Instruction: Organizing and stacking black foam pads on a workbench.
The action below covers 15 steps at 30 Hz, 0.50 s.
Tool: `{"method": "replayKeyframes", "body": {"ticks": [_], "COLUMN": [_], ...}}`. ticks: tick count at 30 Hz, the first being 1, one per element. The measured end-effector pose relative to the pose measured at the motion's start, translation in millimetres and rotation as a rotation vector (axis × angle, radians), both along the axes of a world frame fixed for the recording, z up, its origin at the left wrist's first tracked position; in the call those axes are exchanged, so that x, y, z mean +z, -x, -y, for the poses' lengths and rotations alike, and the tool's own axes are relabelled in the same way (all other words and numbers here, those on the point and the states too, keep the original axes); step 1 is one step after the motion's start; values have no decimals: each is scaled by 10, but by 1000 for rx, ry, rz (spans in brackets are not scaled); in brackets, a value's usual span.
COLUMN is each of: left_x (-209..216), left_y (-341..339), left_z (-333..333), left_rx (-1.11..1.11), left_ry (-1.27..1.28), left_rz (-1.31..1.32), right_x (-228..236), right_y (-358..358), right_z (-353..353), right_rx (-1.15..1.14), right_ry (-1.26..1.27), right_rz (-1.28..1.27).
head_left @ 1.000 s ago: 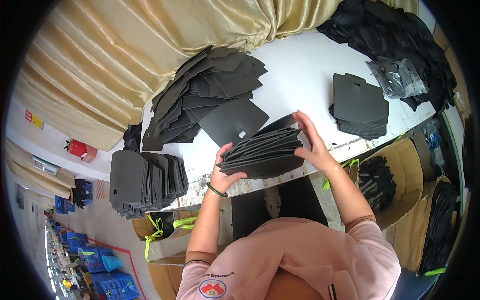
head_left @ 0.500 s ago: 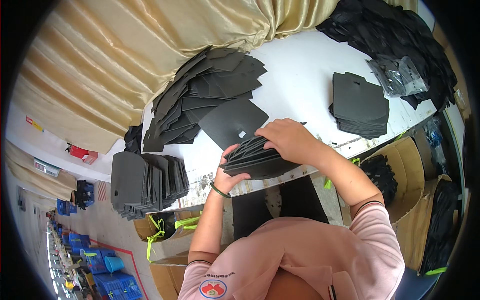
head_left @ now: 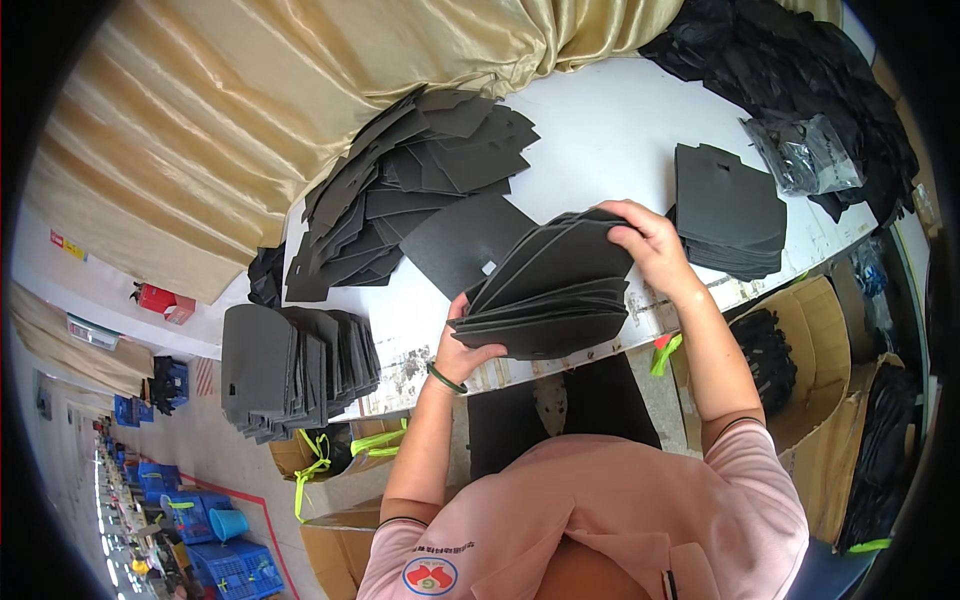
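Note:
A bundle of dark grey foam sheets (head_left: 550, 290) is between my two hands, above the near edge of the white table. My left hand (head_left: 466, 345) grips its left end, thumb at the front. At the upper right corner, my right hand (head_left: 650, 245) pinches the rear sheets, and the bundle is fanned apart in the middle. Just behind lies a single flat sheet (head_left: 465, 240) with a small white patch showing at its slot. A loose heap of similar sheets (head_left: 420, 160) spreads beyond it.
A leaning stack of sheets (head_left: 290, 365) stands at the table's left end, a neat stack (head_left: 728, 205) at the right. Beyond that are a clear plastic bag (head_left: 805, 155) and black fabric (head_left: 780, 60). An open cardboard box (head_left: 815, 340) with black pieces sits below the right edge.
My right hand has moved right and up from the bundle's top to its upper right corner. The sheets have spread open, with the rear ones raised. My left hand keeps its hold.

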State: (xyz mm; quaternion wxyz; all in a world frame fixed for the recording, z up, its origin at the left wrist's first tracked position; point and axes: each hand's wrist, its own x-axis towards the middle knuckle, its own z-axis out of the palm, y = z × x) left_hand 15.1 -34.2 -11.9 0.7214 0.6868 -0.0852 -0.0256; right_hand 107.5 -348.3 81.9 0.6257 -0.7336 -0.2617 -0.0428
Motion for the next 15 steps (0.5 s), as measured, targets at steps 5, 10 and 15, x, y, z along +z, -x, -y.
{"method": "replayKeyframes", "body": {"ticks": [5,10,15], "left_x": [-194,-296,-292], "left_y": [-68,-71,-52], "left_z": [-74,-77,-55], "left_rx": [12,0,-8], "left_ry": [-80,-69,26], "left_rz": [44,1,-35], "right_x": [-618,-1081,-1239], "right_y": [-51,255,220], "right_z": [217,52,164], "right_rx": [-105,-19,-34], "right_ry": [-329,-326,-245], "right_rz": [-134,-303,-140]}}
